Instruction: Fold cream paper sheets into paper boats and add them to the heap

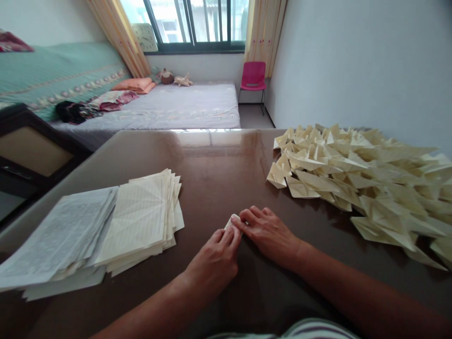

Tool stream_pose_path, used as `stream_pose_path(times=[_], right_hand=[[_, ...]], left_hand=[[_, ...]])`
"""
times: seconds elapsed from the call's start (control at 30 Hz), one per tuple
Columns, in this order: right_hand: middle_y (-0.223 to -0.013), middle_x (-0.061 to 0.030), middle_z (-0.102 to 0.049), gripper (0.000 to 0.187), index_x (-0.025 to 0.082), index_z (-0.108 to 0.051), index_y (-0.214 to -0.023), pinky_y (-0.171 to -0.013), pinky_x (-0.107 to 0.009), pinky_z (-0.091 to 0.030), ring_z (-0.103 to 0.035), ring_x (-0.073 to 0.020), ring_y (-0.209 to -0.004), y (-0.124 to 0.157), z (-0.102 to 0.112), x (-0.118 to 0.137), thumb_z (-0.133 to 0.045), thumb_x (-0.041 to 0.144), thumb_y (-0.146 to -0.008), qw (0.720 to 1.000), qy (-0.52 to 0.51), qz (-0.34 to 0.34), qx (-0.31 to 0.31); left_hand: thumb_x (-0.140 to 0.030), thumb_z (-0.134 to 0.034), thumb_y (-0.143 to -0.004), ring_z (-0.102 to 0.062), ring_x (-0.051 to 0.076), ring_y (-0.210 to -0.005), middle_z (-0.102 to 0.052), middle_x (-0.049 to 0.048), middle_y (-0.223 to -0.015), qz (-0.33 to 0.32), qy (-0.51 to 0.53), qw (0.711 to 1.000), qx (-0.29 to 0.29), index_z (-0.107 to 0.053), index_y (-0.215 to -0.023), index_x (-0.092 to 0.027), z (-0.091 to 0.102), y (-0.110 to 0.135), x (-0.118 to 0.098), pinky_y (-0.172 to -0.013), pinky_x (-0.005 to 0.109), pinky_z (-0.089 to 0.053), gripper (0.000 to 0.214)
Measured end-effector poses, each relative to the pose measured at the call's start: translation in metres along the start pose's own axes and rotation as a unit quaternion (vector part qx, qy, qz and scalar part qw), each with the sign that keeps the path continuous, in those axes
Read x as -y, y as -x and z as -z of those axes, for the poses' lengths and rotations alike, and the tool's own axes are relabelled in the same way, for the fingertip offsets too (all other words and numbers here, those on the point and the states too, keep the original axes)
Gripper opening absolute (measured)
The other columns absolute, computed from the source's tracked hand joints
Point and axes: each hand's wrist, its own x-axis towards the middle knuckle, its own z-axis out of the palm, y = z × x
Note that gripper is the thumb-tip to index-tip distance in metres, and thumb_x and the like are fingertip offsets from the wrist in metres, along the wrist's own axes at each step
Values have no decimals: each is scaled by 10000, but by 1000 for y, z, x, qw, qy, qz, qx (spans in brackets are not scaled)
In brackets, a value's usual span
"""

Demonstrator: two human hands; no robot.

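A small folded piece of cream paper lies at the middle of the brown table, mostly hidden under my fingers. My left hand grips its near side, with the fingers curled together. From the right, my right hand presses on its far end with thumb and fingertips, the other fingers bent. The two hands nearly meet over the paper. Its exact folded shape is too covered to make out.
Left of my hands lies a stack of creased cream sheets, beside a stack of grey printed sheets. A large heap of folded paper boats covers the right side of the table. Beyond stand a bed and a pink chair.
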Motion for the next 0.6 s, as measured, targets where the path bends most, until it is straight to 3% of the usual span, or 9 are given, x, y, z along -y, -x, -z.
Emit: stream_pose_path(times=[0.17, 0.3, 0.4, 0.5, 0.6], right_hand=[[-1071, -76, -600, 350, 281, -537, -1269, -767, -361, -400, -499, -229, -978, 0, -7, -3, -492, 232, -925, 998, -51, -38, -30], [-1133, -88, -596, 423, 239, -491, -1332, -851, -362, -428, -502, -220, -1030, -6, -18, -7, -506, 263, -910, 983, -135, -91, -86], [-1105, -78, -613, 414, 227, -523, -1294, -881, -367, -440, -519, -218, -1037, -10, -21, -8, -551, 298, -887, 973, -195, -91, -89], [-996, -50, -627, 343, 223, -592, -1192, -802, -314, -469, -564, -179, -913, -10, -19, -12, -600, 269, -851, 951, -288, -89, -70], [-890, -19, -616, 332, 197, -615, -1130, -700, -263, -478, -565, -135, -773, -9, -14, -17, -649, 249, -804, 910, -396, -107, -55]], left_hand=[[-118, -429, -893, -550, 321, -1103, -581, 259, -1199, -17, -10, 1000, -6, -654, -1088, 3, -1, -1, -5, -835, 419, -472, 322], [-128, -472, -893, -576, 232, -958, -625, 139, -1106, 33, 91, 995, -11, -616, -1152, -90, -2, 3, 10, -764, 337, -516, 299], [-182, -484, -912, -559, 199, -909, -631, 75, -1036, 66, 169, 982, -49, -601, -1155, -171, -2, 5, 20, -777, 324, -520, 270], [-203, -464, -933, -550, 176, -871, -629, 35, -971, 70, 221, 969, -83, -631, -1036, -222, -6, 4, 24, -750, 295, -508, 197], [-220, -470, -935, -556, 164, -867, -611, 21, -942, 104, 261, 954, -105, -634, -981, -244, -11, 5, 25, -736, 274, -498, 171]])
